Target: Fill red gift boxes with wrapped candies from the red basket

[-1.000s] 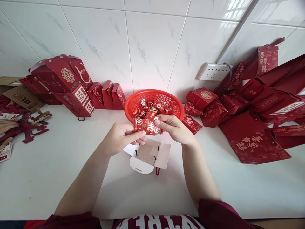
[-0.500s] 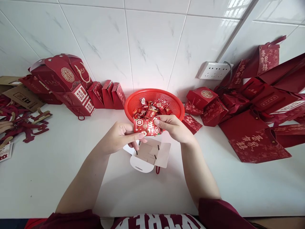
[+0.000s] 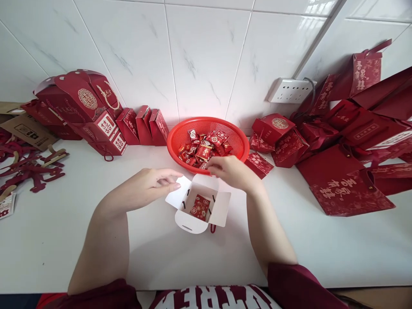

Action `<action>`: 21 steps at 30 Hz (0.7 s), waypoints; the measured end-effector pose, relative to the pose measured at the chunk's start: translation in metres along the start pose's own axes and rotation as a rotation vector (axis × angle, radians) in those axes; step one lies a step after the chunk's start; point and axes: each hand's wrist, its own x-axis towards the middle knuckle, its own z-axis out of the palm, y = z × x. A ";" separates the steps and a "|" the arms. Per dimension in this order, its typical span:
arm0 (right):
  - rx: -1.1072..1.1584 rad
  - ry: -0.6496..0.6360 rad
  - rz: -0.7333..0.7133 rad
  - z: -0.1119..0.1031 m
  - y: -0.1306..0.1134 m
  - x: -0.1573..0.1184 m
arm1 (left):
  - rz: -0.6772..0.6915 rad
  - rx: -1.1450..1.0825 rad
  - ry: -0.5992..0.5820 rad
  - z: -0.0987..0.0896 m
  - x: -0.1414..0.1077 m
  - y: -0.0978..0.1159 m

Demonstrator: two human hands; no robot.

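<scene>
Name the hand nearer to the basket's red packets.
Right. The right hand is at the near rim of the basket, close to the red packets; the left hand is farther off, by the left flap of the white box.

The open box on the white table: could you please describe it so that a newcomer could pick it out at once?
Find the red basket by the tiled wall. On its near side, close to the person's left hand and right hand, sits the open box. Unlike the red boxes along the wall, it shows a white inside, its flaps spread and a red packet lying in it.
</scene>
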 end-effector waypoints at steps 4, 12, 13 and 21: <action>-0.162 0.187 0.188 -0.008 0.019 0.005 | 0.121 0.156 0.003 0.012 0.007 0.007; -0.232 0.022 0.251 0.002 0.048 0.021 | 0.077 0.430 0.155 0.053 0.050 -0.013; -0.227 0.003 0.244 0.003 0.052 0.024 | 0.078 0.421 0.123 0.054 0.052 -0.016; -0.239 0.001 0.283 -0.011 0.090 0.066 | 0.071 0.380 0.068 0.046 0.051 -0.016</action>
